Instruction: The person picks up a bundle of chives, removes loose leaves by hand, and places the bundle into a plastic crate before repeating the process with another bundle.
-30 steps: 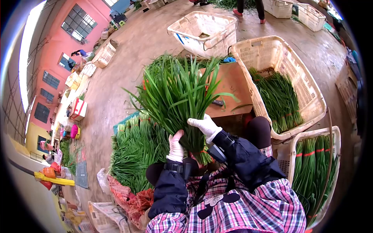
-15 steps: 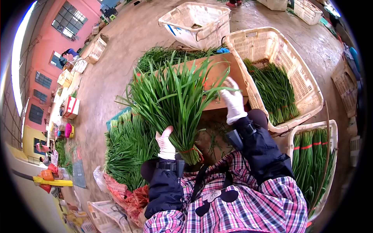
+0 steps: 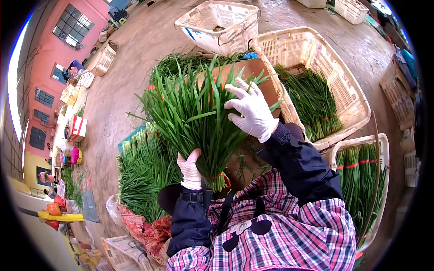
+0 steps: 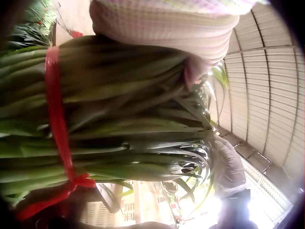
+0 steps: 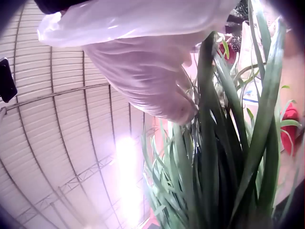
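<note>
My gloved left hand (image 3: 191,170) grips a large bunch of long green leaves (image 3: 199,122) low down, just above the red tie (image 3: 219,176) round its stems. In the left wrist view the red tie (image 4: 58,109) circles the stems (image 4: 119,152), its loose end hanging, beside the left hand (image 4: 167,28). The leaves fan out upward. At their upper right side is my gloved right hand (image 3: 251,110), fingers spread and bent, tips at the leaves. In the right wrist view the right hand's (image 5: 147,71) fingertips touch the leaves (image 5: 209,152); whether they pinch any is hidden.
Tied bunches (image 3: 147,171) lie in a pile at the left. Behind the held bunch are a brown board (image 3: 260,70) and loose greens (image 3: 176,65). At the right stand a crate (image 3: 346,90) partly filled with bunches and another crate (image 3: 384,151) of tied bunches. An emptier crate (image 3: 239,38) is farther back.
The right hand let go of the bunch's lower part, swung out to the right, then came back in to the upper leaves. The left hand kept its grip, with the bunch more upright.
</note>
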The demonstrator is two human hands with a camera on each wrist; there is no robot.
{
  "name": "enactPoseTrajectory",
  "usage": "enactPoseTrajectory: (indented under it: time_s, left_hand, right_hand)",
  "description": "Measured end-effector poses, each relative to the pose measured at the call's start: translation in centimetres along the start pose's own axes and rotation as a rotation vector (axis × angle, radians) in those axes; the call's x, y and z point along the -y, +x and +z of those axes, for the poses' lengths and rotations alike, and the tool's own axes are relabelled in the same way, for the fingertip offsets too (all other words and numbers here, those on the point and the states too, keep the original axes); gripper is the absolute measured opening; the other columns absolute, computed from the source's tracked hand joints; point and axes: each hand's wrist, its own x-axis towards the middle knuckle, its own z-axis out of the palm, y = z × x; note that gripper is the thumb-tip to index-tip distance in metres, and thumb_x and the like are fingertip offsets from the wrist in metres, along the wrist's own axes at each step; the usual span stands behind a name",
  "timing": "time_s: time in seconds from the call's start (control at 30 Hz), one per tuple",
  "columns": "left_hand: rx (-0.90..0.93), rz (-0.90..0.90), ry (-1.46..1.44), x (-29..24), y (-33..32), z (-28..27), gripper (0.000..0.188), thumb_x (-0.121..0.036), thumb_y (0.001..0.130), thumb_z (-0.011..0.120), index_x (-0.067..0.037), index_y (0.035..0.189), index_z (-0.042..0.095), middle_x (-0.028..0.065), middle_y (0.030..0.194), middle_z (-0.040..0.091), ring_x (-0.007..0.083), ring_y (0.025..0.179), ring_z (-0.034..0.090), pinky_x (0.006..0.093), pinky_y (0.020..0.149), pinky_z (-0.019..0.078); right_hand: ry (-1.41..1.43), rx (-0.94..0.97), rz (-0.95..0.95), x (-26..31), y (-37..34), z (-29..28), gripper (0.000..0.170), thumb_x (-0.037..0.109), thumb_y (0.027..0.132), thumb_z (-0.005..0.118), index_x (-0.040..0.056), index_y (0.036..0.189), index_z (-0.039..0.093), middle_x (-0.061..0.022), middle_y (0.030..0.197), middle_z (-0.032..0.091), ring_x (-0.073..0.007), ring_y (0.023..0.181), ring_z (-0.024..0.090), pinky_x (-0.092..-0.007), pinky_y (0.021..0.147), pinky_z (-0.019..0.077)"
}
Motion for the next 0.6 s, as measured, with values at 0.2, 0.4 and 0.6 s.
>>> enactPoseTrajectory:
  time_s: [0.2, 0.4, 0.6]
  left_hand:
    - [0.001, -0.052, 0.024, 0.0, -0.1, 0.0, 0.051, -0.002, 0.076, 0.068, -0.001, 0.125, 0.056, 0.0082, 0.112, 0.065, 0.0213, 0.095, 0.064, 0.035, 0.089, 0.0519]
    - [-0.045, -0.082, -0.086, 0.2, 0.1, -0.1, 0.055, -0.002, 0.075, 0.072, -0.002, 0.127, 0.054, 0.0087, 0.113, 0.065, 0.0222, 0.097, 0.064, 0.0348, 0.089, 0.0526]
    - [-0.148, -0.06, -0.114, 1.9, 0.6, -1.6, 0.047, -0.003, 0.078, 0.072, -0.003, 0.123, 0.057, 0.0073, 0.109, 0.066, 0.0201, 0.092, 0.065, 0.0326, 0.084, 0.0545]
  right_hand:
    - [-0.056, 0.085, -0.07, 0.0, -0.3, -0.3, 0.017, 0.02, 0.07, 0.073, 0.0141, 0.085, 0.068, -0.008, 0.128, 0.055, -0.0348, 0.134, 0.038, -0.0601, 0.11, 0.0241]
    - [-0.158, 0.037, -0.132, -0.8, -0.9, 1.1, 0.01, 0.016, 0.072, 0.068, 0.0103, 0.078, 0.063, -0.0068, 0.124, 0.058, -0.0321, 0.133, 0.041, -0.06, 0.11, 0.0246]
    - [0.405, -0.606, 0.081, -0.9, -0.4, 1.6, 0.007, 0.005, 0.08, 0.064, 0.0088, 0.083, 0.06, -0.0116, 0.121, 0.062, -0.0287, 0.117, 0.055, -0.0403, 0.104, 0.0382]
